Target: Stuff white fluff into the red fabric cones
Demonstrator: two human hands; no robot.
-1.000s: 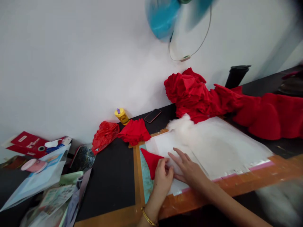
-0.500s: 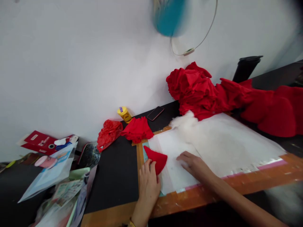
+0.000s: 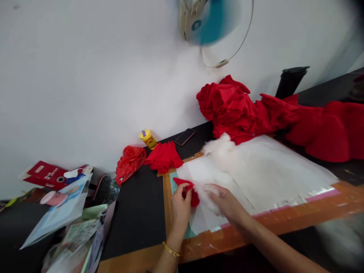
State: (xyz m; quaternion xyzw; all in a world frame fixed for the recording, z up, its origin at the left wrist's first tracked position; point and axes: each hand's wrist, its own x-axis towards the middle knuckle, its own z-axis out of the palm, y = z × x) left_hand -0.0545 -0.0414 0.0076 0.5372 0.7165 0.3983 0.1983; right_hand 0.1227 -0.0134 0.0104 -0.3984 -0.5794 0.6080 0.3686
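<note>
My left hand (image 3: 182,203) pinches a small pointed red cloth piece (image 3: 195,198) at the left end of the white sheet (image 3: 233,199). Just to its right, my right hand (image 3: 223,199) closes on a tuft of white stuffing (image 3: 207,194), whose left side touches the red cloth. Blur hides the right fingertips in part. A larger heap of white stuffing (image 3: 220,149) lies behind my hands on the sheet.
Red cloth pieces (image 3: 227,106) are heaped at the back right. A smaller red pile (image 3: 164,157), a red plastic bag (image 3: 129,161), a yellow container (image 3: 148,139) and a phone (image 3: 185,137) lie behind. Papers and packets (image 3: 75,239) crowd the left. A fan (image 3: 196,22) hangs above.
My right hand has moved left and now holds white stuffing against the red cloth. My left hand has shifted its grip, pinching the cloth from above and partly lifting it.
</note>
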